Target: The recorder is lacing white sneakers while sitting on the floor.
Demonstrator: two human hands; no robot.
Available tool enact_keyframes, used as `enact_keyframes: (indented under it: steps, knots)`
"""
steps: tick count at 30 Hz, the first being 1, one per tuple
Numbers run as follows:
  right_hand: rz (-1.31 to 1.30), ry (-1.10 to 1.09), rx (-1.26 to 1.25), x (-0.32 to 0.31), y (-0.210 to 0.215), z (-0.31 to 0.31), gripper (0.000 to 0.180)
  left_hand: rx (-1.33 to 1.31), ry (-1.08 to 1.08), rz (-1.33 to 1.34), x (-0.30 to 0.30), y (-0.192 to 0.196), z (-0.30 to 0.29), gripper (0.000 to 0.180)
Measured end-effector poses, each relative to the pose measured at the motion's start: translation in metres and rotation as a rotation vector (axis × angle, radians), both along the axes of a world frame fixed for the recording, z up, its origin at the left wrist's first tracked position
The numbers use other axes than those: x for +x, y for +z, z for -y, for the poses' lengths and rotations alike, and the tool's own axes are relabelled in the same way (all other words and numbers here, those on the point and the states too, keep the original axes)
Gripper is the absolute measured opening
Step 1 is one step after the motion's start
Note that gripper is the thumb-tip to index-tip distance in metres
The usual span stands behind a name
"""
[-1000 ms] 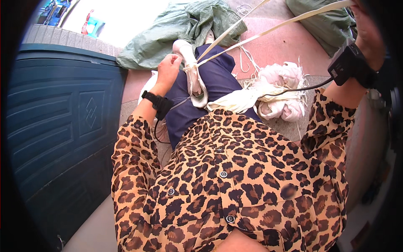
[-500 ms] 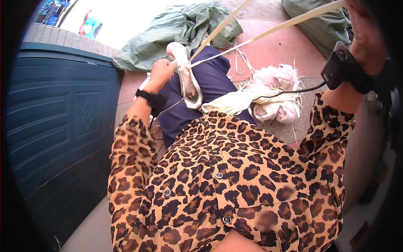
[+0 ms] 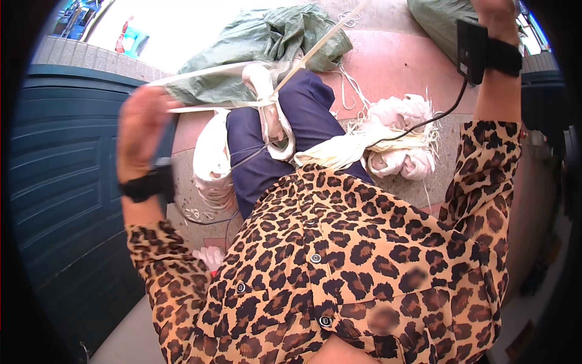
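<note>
A narrow cream-white bundle [image 3: 268, 112] with a tan inner face lies lengthwise on my lap. A flat cream strip [image 3: 315, 50] is looped at its middle and rises taut toward the upper edge. My left hand [image 3: 144, 118], smeared by motion, is out to the left of the bundle, closed on a cream strip [image 3: 209, 110] that runs from it; another length reaches the same hand from farther back. My right hand [image 3: 494, 13] is raised at the upper right edge, its fingers cut off from sight, so its hold does not show.
Coils of white cord [image 3: 213, 158] stand by my left leg. Pale pink-white bundles [image 3: 400, 136] lie right of my lap. Green woven sacks [image 3: 236, 45] sit ahead. A dark blue panelled door [image 3: 73, 158] stands at left. A black cable [image 3: 451, 112] hangs from my right wrist device.
My left hand has swung left and outward from beside the bundle, drawing strip with it. My right hand has risen farther toward the upper edge. The bundle stays on my lap.
</note>
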State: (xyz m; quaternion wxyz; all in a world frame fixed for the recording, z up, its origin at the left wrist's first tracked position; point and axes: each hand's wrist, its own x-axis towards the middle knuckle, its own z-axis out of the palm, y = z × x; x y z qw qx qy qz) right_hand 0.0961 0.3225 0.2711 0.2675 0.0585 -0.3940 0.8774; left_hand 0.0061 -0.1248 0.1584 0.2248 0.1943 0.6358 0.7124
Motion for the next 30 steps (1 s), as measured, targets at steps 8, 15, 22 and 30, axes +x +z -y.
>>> enact_keyframes:
  steps: [8, 15, 22, 30]
  knots:
    - [0.845, -0.124, 0.871, -0.004, -0.198, -0.023, 0.016, 0.323, 0.843, 0.348, -0.047, -0.045, 0.284, 0.024]
    - [0.603, 0.372, 1.238, 0.007, -0.304, 0.151, 0.014, 0.096, 0.415, 0.431, -0.011, -0.143, 0.031, 0.010]
    - [0.566, 0.080, 1.671, -0.008, -0.310, 0.175, 0.017, -0.616, 0.209, 0.156, 0.056, -0.172, -0.079, 0.022]
    - [0.406, 0.002, 1.846, -0.010, -0.301, 0.186, 0.011, -0.894, 0.184, -0.282, 0.063, -0.181, -0.082, 0.023]
